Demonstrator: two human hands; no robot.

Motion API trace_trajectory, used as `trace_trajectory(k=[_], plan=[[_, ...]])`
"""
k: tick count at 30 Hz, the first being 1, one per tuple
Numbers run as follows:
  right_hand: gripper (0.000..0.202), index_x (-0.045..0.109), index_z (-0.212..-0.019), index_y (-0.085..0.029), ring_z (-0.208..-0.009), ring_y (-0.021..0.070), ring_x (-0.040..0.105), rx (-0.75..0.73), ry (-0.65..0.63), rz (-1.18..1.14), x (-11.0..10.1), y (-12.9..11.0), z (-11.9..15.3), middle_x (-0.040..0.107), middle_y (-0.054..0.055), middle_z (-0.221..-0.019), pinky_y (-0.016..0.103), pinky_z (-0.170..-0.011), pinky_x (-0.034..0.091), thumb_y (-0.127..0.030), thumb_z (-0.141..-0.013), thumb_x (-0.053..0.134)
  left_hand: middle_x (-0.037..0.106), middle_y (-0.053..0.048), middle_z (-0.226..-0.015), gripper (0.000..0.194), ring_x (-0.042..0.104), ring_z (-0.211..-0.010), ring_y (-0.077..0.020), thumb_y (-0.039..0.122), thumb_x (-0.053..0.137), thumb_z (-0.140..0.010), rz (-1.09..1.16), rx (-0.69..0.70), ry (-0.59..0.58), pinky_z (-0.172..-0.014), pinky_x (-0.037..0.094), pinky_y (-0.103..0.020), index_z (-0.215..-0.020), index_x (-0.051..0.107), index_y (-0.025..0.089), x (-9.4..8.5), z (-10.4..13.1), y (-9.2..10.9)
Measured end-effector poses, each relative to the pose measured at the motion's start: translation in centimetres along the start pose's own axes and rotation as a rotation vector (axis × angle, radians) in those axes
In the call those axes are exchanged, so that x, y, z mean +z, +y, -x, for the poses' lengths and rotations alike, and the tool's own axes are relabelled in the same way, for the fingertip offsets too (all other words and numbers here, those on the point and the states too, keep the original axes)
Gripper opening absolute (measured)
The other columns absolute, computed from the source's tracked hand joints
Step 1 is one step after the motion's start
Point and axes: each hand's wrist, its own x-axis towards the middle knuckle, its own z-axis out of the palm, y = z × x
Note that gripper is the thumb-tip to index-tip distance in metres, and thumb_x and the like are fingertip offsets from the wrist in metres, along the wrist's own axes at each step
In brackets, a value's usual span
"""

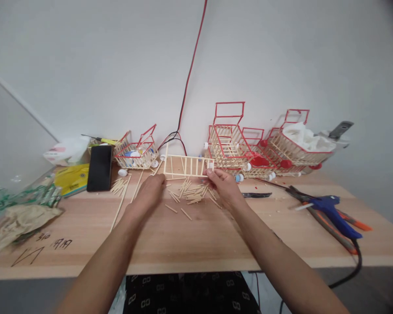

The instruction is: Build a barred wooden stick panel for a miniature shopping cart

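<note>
A small ladder-like frame of thin wooden sticks (pixel 191 166) is held up between my two hands over the table. My right hand (pixel 225 186) pinches its right end between thumb and fingers. At the lower left corner, the fingers of my left hand (pixel 153 188) are closed on the frame, partly hidden by the back of the hand. The rungs stand closer together toward the right side. Just below it lies a loose pile of short wooden sticks (pixel 194 195), with a few strays nearer to me.
Stick-built carts with red trim (pixel 229 141) stand along the wall, one small cart (pixel 136 159) on the left. A blue glue gun (pixel 330 209) lies on pliers (pixel 334 235) at right. Also here: a dark blade (pixel 257 195), a phone (pixel 100 169) and long sticks (pixel 120 205).
</note>
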Motion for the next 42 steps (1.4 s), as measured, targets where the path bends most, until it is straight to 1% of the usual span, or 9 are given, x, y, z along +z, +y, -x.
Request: trace_trajectory(k=[3,7,10,12,17,24,30,37,42], plan=[[0.037,0.069,-0.075,-0.020,-0.056,0.0134,0.054,0.026,-0.027,0.043,-0.1,0.3,-0.1,0.066,0.001,-0.062,0.025,-0.050,0.032,-0.056,-0.067,0.072,0.067,-0.008,-0.079,0.014,0.057,-0.074,-0.0216,0.017,0.049,-0.077,0.124,-0.062,0.094,-0.064,0.036,-0.029,-0.081,0.062,0.017,-1.1,-0.1,-0.3],[0.039,0.068,-0.077,-0.018,-0.054,0.0120,0.055,0.125,-0.119,0.083,-0.5,0.4,-0.1,0.068,0.002,-0.064,0.023,-0.048,0.031,-0.054,-0.066,0.074,0.071,-0.006,-0.084,0.017,0.062,-0.080,-0.0222,0.023,0.053,-0.076,0.315,-0.141,0.296,-0.072,0.041,-0.029,-0.084,0.067,0.017,-3.4,-0.2,-0.3],[0.036,0.064,-0.073,-0.017,-0.049,0.0103,0.054,0.197,-0.174,0.118,-0.7,0.4,0.0,0.069,0.003,-0.062,0.021,-0.043,0.027,-0.050,-0.066,0.076,0.069,-0.004,-0.076,0.016,0.061,-0.071,-0.0189,0.027,0.057,-0.074,0.460,-0.199,0.420,-0.065,0.042,-0.026,-0.079,0.067,0.017,-4.4,-0.3,-0.2],[0.033,0.061,-0.068,-0.018,-0.048,0.0103,0.055,0.228,-0.183,0.134,-0.8,0.4,0.0,0.069,0.004,-0.061,0.020,-0.040,0.025,-0.046,-0.066,0.077,0.066,-0.002,-0.070,0.014,0.057,-0.063,-0.0154,0.028,0.060,-0.071,0.606,-0.212,0.448,-0.058,0.040,-0.024,-0.077,0.066,0.016,-4.5,-0.3,-0.1],[0.026,0.055,-0.067,-0.018,-0.049,0.0116,0.059,0.281,-0.193,0.193,-0.9,1.2,-0.4,0.070,0.005,-0.062,0.017,-0.036,0.025,-0.037,-0.072,0.073,0.057,0.003,-0.058,0.021,0.047,-0.046,-0.0085,0.031,0.066,-0.065,0.998,-0.234,0.330,-0.045,0.034,-0.019,-0.078,0.060,0.015,-3.7,-0.6,0.5],[0.024,0.057,-0.071,-0.017,-0.045,0.0102,0.055,0.288,-0.198,0.398,-1.1,1.4,-0.7,0.070,0.004,-0.065,0.018,-0.035,0.025,-0.039,-0.079,0.063,0.056,0.003,-0.057,0.024,0.045,-0.045,-0.0074,0.032,0.068,-0.064,1.044,-0.209,0.243,-0.044,0.033,-0.020,-0.077,0.059,0.014,-3.0,-0.8,0.9],[0.026,0.061,-0.070,-0.016,-0.055,0.0126,0.059,0.066,-0.223,0.729,-1.4,0.7,-0.4,0.067,0.002,-0.064,0.022,-0.052,0.038,-0.035,-0.085,0.051,0.055,0.004,-0.058,0.021,0.044,-0.045,-0.0061,0.029,0.071,-0.067,1.174,-0.189,0.157,-0.044,0.032,-0.019,-0.077,0.059,0.015,-2.6,-0.6,1.2],[0.032,0.057,-0.063,-0.017,-0.056,0.0119,0.048,-0.141,-0.313,1.042,-2.4,0.2,-0.5,0.055,-0.002,-0.057,0.023,-0.055,0.030,-0.034,-0.086,0.045,0.059,0.003,-0.061,0.033,0.043,-0.045,-0.0042,0.029,0.081,-0.061,1.385,-0.228,-0.002,-0.044,0.032,-0.017,-0.081,0.062,0.013,-2.7,-0.4,1.9],[0.029,0.055,-0.060,-0.017,-0.057,0.0123,0.045,-0.268,-0.344,1.132,-2.2,-2.1,0.8,0.051,-0.002,-0.056,0.025,-0.056,0.027,-0.024,-0.087,0.045,0.064,-0.001,-0.067,0.041,0.049,-0.051,-0.0051,0.027,0.085,-0.056,1.478,-0.268,-0.070,-0.048,0.036,-0.017,-0.089,0.066,0.011,-2.8,-0.4,2.1]])
